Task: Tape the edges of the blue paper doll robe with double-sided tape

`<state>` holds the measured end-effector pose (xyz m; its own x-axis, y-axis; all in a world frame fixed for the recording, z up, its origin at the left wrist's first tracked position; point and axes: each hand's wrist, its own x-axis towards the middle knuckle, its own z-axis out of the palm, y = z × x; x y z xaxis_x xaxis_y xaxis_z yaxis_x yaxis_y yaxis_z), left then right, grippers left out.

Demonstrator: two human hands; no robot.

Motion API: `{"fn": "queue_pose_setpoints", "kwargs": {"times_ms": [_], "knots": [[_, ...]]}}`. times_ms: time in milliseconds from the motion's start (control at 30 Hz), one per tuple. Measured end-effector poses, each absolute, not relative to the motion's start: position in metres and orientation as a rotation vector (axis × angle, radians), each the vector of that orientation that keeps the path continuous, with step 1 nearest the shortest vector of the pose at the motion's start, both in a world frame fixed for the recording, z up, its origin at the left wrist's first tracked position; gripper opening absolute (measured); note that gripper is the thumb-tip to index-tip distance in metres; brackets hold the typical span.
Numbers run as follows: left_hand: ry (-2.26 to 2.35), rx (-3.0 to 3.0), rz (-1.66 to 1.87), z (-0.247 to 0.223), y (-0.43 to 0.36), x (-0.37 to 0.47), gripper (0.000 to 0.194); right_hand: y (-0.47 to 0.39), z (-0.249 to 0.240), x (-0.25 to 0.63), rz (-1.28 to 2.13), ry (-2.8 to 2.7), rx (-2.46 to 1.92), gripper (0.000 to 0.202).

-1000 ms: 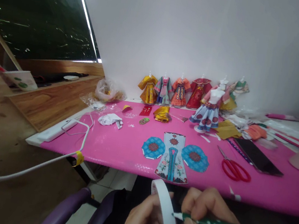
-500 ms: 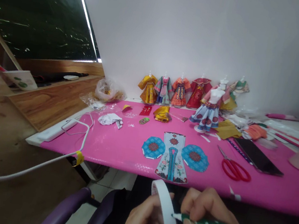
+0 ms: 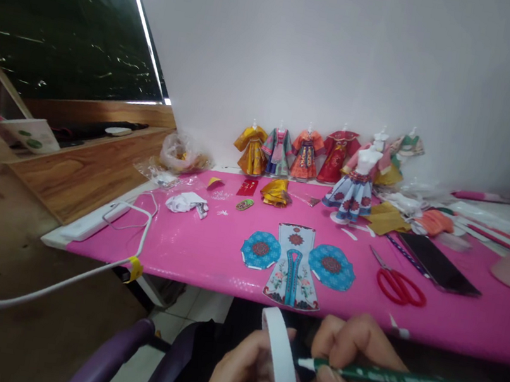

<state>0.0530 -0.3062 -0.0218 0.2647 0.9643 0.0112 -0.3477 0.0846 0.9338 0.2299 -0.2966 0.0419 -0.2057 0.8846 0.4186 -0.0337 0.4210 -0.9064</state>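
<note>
At the bottom of the view my left hand (image 3: 237,373) is closed around a roll of white tape (image 3: 281,364), with the fingers inside the ring. My right hand (image 3: 365,380) grips a green pen (image 3: 403,380) whose white tip points left at the tape's outer face. Whether the tip touches the tape I cannot tell. Beyond the hands, flat on the pink tabletop (image 3: 206,260), lies a patterned paper dress piece (image 3: 292,267) with a blue round piece (image 3: 261,249) on its left and another blue round piece (image 3: 332,265) on its right.
Red-handled scissors (image 3: 397,282) and a dark phone (image 3: 438,263) lie to the right. Several small dressed figures, one in a yellow robe (image 3: 252,147), stand along the wall. A white cable (image 3: 43,290) hangs at the left, near a purple chair armrest (image 3: 116,352).
The pen tip has shifted slightly right and up relative to the tape. The whole view has moved a little; both hands keep their holds.
</note>
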Motion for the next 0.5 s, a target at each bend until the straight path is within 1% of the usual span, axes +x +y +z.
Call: {"fn": "queue_pose_setpoints", "kwargs": {"times_ms": [67,200,267,333,467,500], "knots": [[0.732,1.0,1.119,-0.014,-0.304,0.053,0.076,-0.296,0.045,0.229,1.007,-1.513,-0.773,0.015],[0.775,0.863,1.096,0.009,-0.304,0.048,0.076,-0.294,0.054,0.226,0.796,-1.496,-0.872,0.012],[0.777,0.821,1.133,0.013,-0.304,0.046,0.075,-0.294,0.057,0.226,0.767,-1.496,-0.929,0.014],[0.761,0.808,1.185,0.009,-0.302,0.046,0.072,-0.294,0.056,0.225,0.845,-1.516,-0.954,0.017],[0.717,0.811,1.332,-0.013,-0.295,0.052,0.07,-0.294,0.053,0.221,1.075,-1.549,-0.983,0.008],[0.71,0.815,1.374,-0.017,-0.293,0.053,0.071,-0.293,0.053,0.22,1.128,-1.525,-0.976,0.011]]}}
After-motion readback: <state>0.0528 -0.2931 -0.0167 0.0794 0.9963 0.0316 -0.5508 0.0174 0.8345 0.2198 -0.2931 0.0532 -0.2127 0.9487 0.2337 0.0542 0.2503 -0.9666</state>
